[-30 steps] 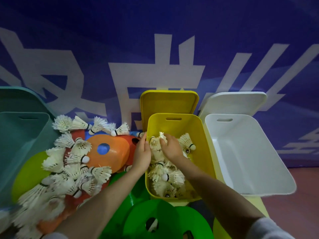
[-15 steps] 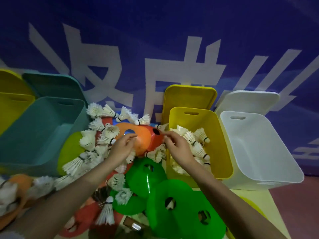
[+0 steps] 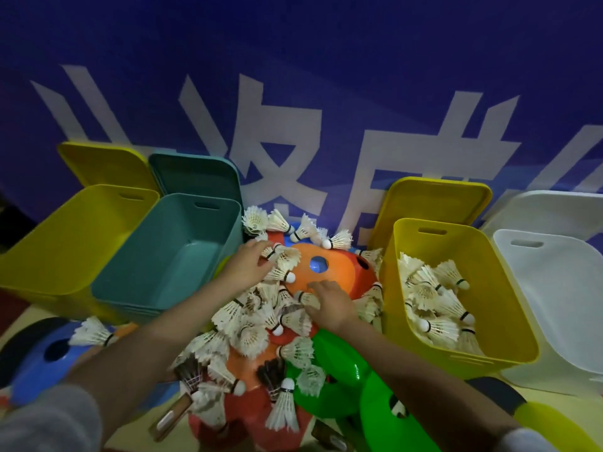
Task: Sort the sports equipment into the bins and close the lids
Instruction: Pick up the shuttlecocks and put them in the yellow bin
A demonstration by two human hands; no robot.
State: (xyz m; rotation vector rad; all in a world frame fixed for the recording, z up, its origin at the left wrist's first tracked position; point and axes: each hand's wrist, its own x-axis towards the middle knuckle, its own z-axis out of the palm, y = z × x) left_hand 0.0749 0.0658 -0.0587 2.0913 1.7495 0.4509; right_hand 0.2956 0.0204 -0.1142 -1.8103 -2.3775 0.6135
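Shuttlecocks (image 3: 261, 321) heaped over half-hidden orange cone (image 3: 329, 272), fingertips buried.

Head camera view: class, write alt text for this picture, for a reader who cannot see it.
Both hands reach into a pile of white shuttlecocks lying on coloured discs: the left hand and the right hand each touch shuttlecocks by an orange disc. To the right an open yellow bin holds shuttlecocks; the teal bin on the left holds none.
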